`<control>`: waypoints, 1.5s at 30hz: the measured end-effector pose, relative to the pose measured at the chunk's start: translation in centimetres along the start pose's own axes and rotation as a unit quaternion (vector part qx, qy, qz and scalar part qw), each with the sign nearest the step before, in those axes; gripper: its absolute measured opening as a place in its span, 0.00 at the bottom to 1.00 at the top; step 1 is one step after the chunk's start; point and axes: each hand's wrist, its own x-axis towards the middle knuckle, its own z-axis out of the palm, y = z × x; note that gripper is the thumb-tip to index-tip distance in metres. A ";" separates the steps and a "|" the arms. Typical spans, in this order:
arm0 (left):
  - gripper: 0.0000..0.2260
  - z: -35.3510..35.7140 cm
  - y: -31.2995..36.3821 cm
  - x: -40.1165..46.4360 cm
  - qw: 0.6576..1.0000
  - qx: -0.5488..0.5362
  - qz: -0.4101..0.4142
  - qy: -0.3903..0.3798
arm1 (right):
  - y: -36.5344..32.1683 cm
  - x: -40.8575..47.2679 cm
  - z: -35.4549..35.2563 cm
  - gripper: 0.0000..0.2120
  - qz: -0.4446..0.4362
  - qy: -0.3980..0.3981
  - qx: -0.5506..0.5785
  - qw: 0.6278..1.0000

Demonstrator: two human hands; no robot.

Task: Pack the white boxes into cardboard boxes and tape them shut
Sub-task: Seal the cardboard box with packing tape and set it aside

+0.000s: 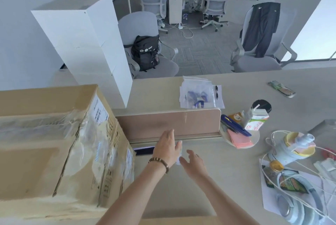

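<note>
A large cardboard box (54, 152), taped shut with clear tape and labels, fills the left of the desk. Behind it rises a tall stack of white boxes (87, 42). My left hand (167, 146), with a bead bracelet on the wrist, reaches forward with straight fingers toward the low desk partition (169, 123). My right hand (192, 163) hovers just right of it, fingers spread. A small pale, blurred thing (180, 153) shows between the two hands; whether either hand holds it cannot be told.
Zip bags on paper with a pen (198, 93) lie beyond the partition. To the right are a milk carton (256, 119), a plate with pink cards (240, 139), headphones (294, 204), cables and clutter. Office chairs and people sit beyond the desk.
</note>
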 end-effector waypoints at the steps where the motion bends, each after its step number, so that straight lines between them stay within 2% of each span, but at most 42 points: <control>1: 0.24 0.2 0.0 0.7 0.999 -0.039 -0.019 0.010 | -0.2 0.8 0.0 0.28 0.016 -0.006 0.035 0.999; 5: 0.19 1.0 0.2 3.1 0.981 -0.164 -0.073 0.071 | -1.0 3.1 0.4 0.28 0.076 -0.021 0.157 0.984; 11: 0.13 2.1 0.3 4.6 0.953 -0.250 -0.120 0.125 | -0.8 6.0 1.7 0.30 0.121 -0.033 0.215 0.969; 14: 0.09 2.5 0.2 4.9 0.954 -0.246 -0.115 0.125 | -0.3 6.7 2.3 0.30 0.138 -0.044 0.240 0.960; 17: 0.01 2.7 0.2 5.2 0.965 -0.217 -0.082 0.121 | 0.5 7.5 3.0 0.30 0.154 -0.048 0.266 0.950; 22: 0.06 1.9 0.6 5.4 0.962 -0.235 -0.081 0.116 | 2.0 7.6 4.1 0.29 0.173 -0.049 0.280 0.943; 23: 0.05 1.7 0.7 5.3 0.957 -0.246 -0.091 0.122 | 2.3 7.4 4.2 0.28 0.174 -0.052 0.281 0.942; 26: 0.01 1.2 0.7 5.3 0.935 -0.308 -0.116 0.129 | 3.5 7.0 4.4 0.12 0.170 -0.057 0.289 0.940; 29: 0.02 0.5 1.2 5.0 0.918 -0.361 -0.116 0.118 | 4.1 6.0 3.6 0.10 0.163 -0.072 0.294 0.939; 33: 0.02 -0.5 1.9 4.7 0.929 -0.336 -0.089 0.124 | 4.8 4.3 1.9 0.08 0.129 -0.083 0.304 0.940; 35: 0.03 -1.0 2.4 4.8 0.924 -0.345 -0.088 0.141 | 5.1 3.6 1.2 0.09 0.114 -0.087 0.281 0.949; 37: 0.03 -1.5 2.9 4.8 0.905 -0.381 -0.111 0.153 | 5.2 2.8 0.5 0.13 0.097 -0.091 0.252 0.959; 42: 0.07 -3.0 4.3 5.0 0.823 -0.514 -0.210 0.117 | 5.2 0.5 -1.0 0.08 0.074 -0.116 0.230 0.963; 45: 0.08 -4.3 4.9 5.4 0.789 -0.546 -0.266 0.089 | 5.2 -0.8 -1.7 0.11 0.059 -0.133 0.246 0.958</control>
